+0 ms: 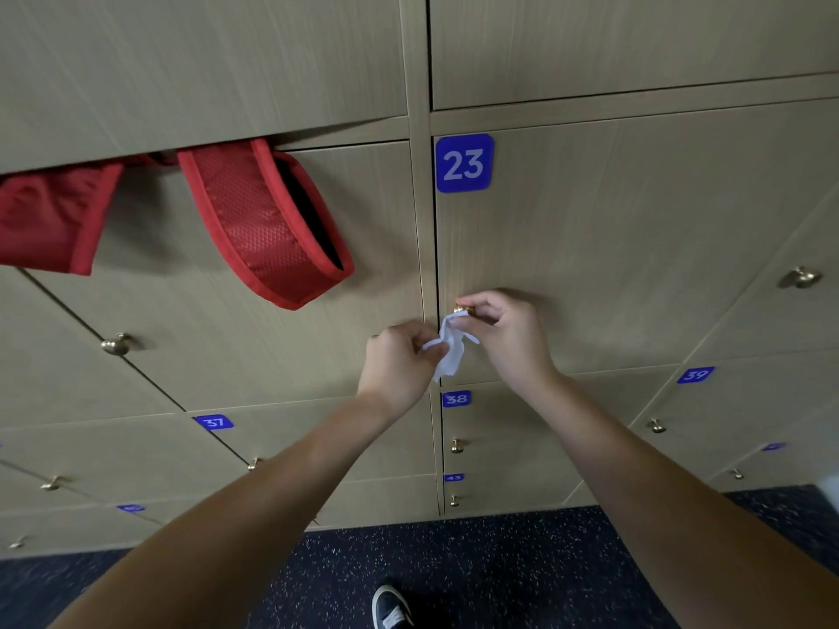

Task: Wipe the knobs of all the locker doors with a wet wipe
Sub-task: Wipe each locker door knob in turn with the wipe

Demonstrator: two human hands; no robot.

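Note:
A white wet wipe (448, 345) hangs crumpled between both hands in front of locker door 23 (635, 229). My left hand (399, 365) pinches its lower left corner. My right hand (504, 333) holds the upper end against the brass knob (463, 309) of door 23, whose tip just shows above the fingers. Other brass knobs stand on the door to the left (115, 345), on the door to the right (801, 278) and on door 38 (456, 446) below.
Red backpack straps (272, 229) hang out of the locker up left, over the neighbouring door. Lower rows carry blue number plates 37 (213, 422), 38 and 39 (695, 375). Dark speckled floor (499, 560) and my shoe (390, 608) lie below.

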